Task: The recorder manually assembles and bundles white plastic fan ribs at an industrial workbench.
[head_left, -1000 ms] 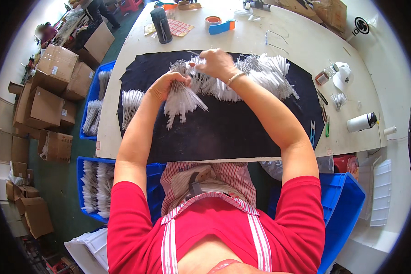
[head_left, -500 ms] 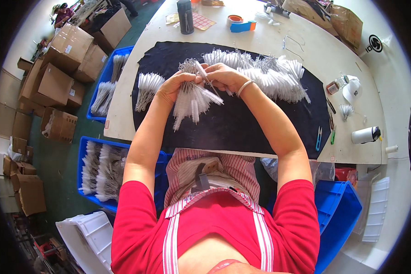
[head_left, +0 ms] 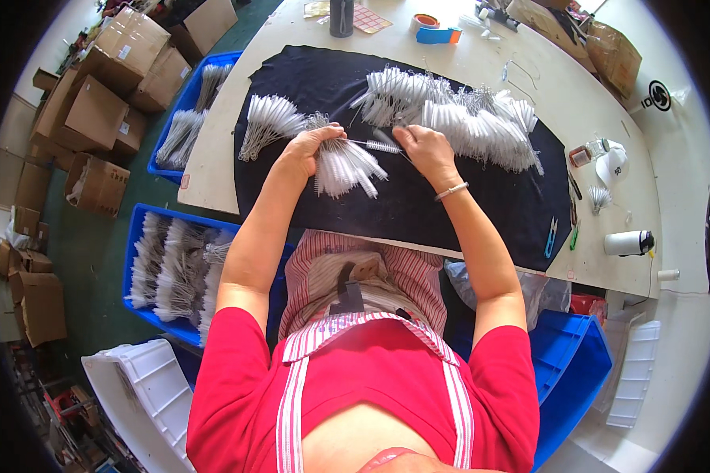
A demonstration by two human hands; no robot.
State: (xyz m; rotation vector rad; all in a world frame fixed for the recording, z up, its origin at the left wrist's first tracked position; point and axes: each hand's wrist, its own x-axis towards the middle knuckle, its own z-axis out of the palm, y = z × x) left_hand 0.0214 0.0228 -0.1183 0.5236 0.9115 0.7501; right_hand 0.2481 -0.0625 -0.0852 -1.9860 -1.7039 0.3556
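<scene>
My left hand point(head_left: 314, 150) is closed around a bunch of thin wire brushes point(head_left: 345, 169), their white bristle ends fanned toward me and to the right. One brush point(head_left: 383, 147) sticks out sideways from the bunch toward my right hand point(head_left: 427, 150). The right fingers are pinched together at the end of that brush, with a blurred white shape just above them. Both hands are over a black cloth point(head_left: 450, 213). A fanned stack of brushes point(head_left: 272, 118) lies left of my left hand. Beyond my right hand spreads a long pile of brushes point(head_left: 477, 130).
Blue scissors-like snips point(head_left: 551, 236) lie at the cloth's right edge, with a white bottle point(head_left: 628, 243) farther right. An orange tape roll point(head_left: 424, 24) and a dark bottle point(head_left: 341, 17) stand at the back. A blue bin point(head_left: 159, 329) of brushes sits at my left.
My right hand has moved right, away from the left hand, and a single brush now extends between them. The left hand keeps its bunch. The whole view has shifted slightly.
</scene>
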